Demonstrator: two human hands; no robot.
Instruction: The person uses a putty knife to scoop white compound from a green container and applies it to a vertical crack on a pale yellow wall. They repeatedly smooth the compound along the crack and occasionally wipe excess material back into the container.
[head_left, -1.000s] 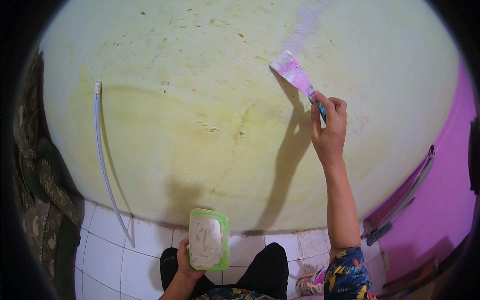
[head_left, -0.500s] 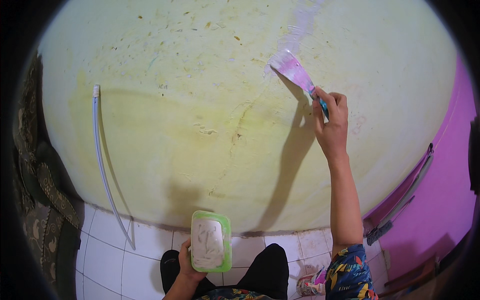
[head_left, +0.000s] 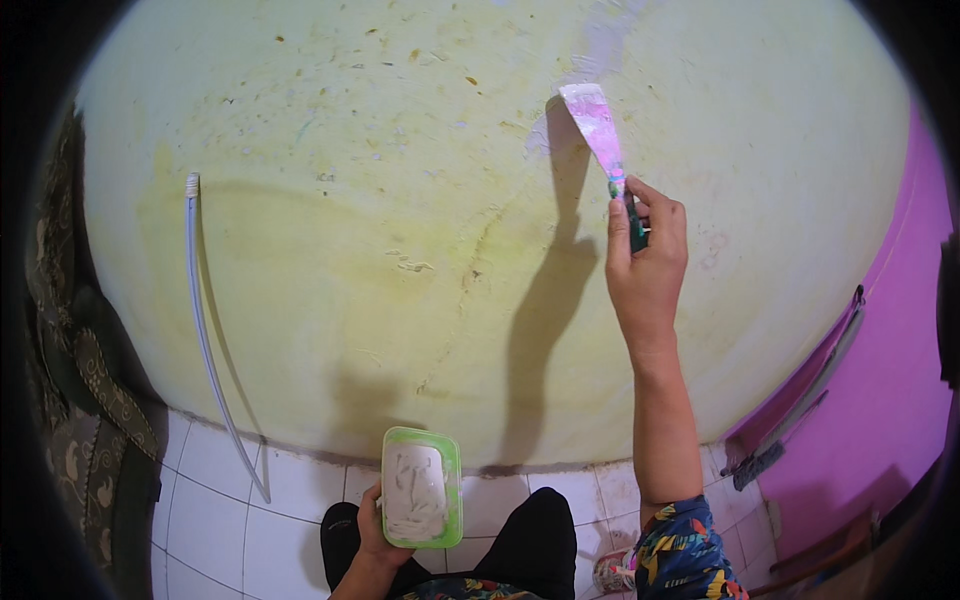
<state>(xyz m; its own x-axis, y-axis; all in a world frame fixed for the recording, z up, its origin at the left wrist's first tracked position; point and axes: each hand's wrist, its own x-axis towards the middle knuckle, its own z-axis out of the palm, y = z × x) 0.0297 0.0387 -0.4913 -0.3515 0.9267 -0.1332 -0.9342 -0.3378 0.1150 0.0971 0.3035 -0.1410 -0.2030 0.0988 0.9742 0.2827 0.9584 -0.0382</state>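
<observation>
My right hand (head_left: 655,235) grips the dark green handle of a putty knife (head_left: 597,128), its wide blade smeared pink and white and pointing up. The blade stands off the pale yellow wall (head_left: 370,290), where its shadow falls to the left. Just above it runs a pale lilac streak of filler (head_left: 605,50); a cracked line goes down the wall below. Low in front of me, my left hand (head_left: 375,525) is closed around the side of a green plastic tub (head_left: 453,490). White putty (head_left: 415,490) with scrape marks fills the tub.
A white flexible hose (head_left: 203,335) leans against the wall at left. Dark patterned upholstery (head_left: 95,400) lines the left edge. A tin (head_left: 612,572) sits on the tiles (head_left: 285,540) beside my right sleeve. A broom-like tool (head_left: 800,410) leans near the purple wall (head_left: 890,360).
My right hand has drawn the putty knife slightly left and off the wall, turning its blade more upright. The tub in my left hand has barely shifted.
</observation>
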